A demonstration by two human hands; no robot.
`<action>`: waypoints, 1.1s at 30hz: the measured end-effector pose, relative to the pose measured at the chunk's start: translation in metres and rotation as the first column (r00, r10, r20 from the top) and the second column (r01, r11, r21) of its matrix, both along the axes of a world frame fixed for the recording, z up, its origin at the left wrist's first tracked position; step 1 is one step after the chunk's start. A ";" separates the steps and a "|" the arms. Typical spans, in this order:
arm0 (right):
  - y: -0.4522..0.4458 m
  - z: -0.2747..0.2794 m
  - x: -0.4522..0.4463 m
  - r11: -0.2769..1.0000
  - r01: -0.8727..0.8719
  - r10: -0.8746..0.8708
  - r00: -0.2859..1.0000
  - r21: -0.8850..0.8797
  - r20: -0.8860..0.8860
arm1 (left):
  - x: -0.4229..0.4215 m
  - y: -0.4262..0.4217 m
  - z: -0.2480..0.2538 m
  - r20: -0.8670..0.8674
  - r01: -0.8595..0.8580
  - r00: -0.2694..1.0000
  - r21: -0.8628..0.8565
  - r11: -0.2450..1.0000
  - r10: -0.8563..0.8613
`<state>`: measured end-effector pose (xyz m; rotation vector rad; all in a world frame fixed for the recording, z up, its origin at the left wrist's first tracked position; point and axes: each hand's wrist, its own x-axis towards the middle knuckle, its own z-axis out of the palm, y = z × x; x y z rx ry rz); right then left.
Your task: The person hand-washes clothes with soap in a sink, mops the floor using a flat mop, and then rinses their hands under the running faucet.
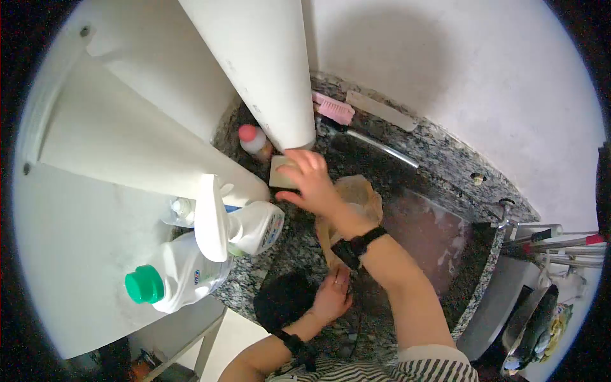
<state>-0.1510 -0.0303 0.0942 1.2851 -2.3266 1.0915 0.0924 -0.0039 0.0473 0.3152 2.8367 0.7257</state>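
Observation:
My left hand is closed at the lower edge of a crumpled, yellowish translucent bag, gripping it on the dark granite counter. Above the counter, my right hand is spread, with its fingertips over a pale, square block. Whether the fingers touch the block cannot be made out. The bag lies partly under my right wrist. Just left of my left hand is a black, rounded item.
At the left stand a white spray bottle and a green-capped jug. A red-capped bottle is behind the block. A pink brush lies by the wall. The sink holds murky water, right of the bag.

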 end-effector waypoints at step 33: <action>0.225 -0.178 0.149 0.339 0.555 -0.918 0.017 0.760 0.397 | -0.026 0.015 0.029 0.069 -0.063 0.996 -0.028 0.998 0.064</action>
